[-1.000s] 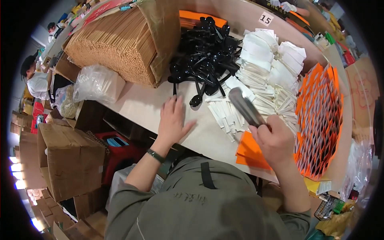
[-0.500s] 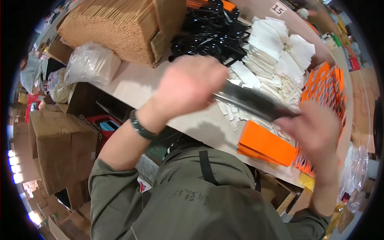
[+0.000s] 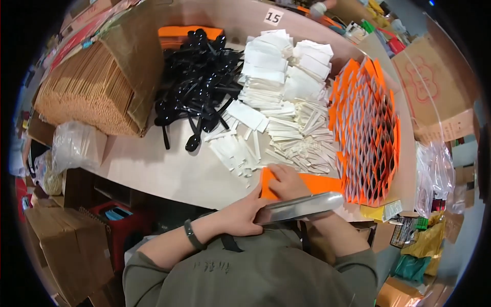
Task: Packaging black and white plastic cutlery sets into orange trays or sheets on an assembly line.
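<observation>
My left hand [image 3: 246,211] is closed round one end of a long narrow shiny packet [image 3: 302,207], silvery and see-through, which slants up to the right across my right forearm. What lies inside the packet I cannot make out. Beside it, the curled fingers of my right hand [image 3: 289,183] grip a flat orange paper sleeve [image 3: 319,182] at the table's near edge. A fingertip of the left hand reaches the sleeve's left end. Beyond lie white paper napkins [image 3: 263,66] and thin white paper-wrapped sticks [image 3: 299,138]. Black plastic spoons [image 3: 197,84] are heaped to their left.
A brown carton [image 3: 143,61] packed with brown corrugated pieces stands at the table's left. Fanned orange sleeves [image 3: 365,135] fill the right side. A clear plastic bag [image 3: 76,146] hangs at the left edge, above a closed cardboard box [image 3: 69,235].
Both hands have come down toward my body, the left still holding the packet. My right hand has let go of the packet and taken hold of the orange sleeve. The view has shifted.
</observation>
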A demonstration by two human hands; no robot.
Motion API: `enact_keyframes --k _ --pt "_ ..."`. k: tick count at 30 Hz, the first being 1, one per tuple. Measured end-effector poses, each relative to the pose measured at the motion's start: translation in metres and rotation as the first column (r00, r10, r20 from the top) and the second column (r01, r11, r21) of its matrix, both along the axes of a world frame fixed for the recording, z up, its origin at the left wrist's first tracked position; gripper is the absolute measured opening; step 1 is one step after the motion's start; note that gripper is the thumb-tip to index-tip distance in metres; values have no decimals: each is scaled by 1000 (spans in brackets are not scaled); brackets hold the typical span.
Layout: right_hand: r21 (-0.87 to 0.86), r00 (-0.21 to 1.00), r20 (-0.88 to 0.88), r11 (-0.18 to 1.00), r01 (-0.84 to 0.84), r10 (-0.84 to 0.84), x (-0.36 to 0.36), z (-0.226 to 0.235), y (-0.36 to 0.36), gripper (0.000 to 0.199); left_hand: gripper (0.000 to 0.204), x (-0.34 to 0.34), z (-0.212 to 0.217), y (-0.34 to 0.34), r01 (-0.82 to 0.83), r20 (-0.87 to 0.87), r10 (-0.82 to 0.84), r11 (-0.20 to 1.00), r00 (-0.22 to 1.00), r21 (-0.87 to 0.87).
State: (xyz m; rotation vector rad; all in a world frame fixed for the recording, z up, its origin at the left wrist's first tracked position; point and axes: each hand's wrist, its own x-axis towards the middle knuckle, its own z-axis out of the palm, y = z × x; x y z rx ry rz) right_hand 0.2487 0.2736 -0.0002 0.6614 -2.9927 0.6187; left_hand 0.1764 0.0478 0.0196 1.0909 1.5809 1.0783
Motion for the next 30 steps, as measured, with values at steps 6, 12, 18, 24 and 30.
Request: enact_keyframes --k 6,12,18,24,30 --pt "36 848 187 866 498 -496 2 17 -42 36 49 -18 -26 -61 -619 -597 445 778 667 -112" --pt "3 753 280 785 620 -596 -7 0 -54 25 58 -9 -18 -93 -551 -682 378 833 626 -44" --pt "-57 733 308 757 651 -607 -15 -9 -65 23 69 -35 -5 -87 -342 -700 121 921 703 -185" --pt "-188 827 275 817 546 -490 -28 9 -65 18 54 -23 1 -73 -313 -628 546 836 555 451" --pt "-30 957 -100 962 271 -273 -137 -3 -71 15 10 44 -148 -205 -992 -300 954 -34 2 -117"
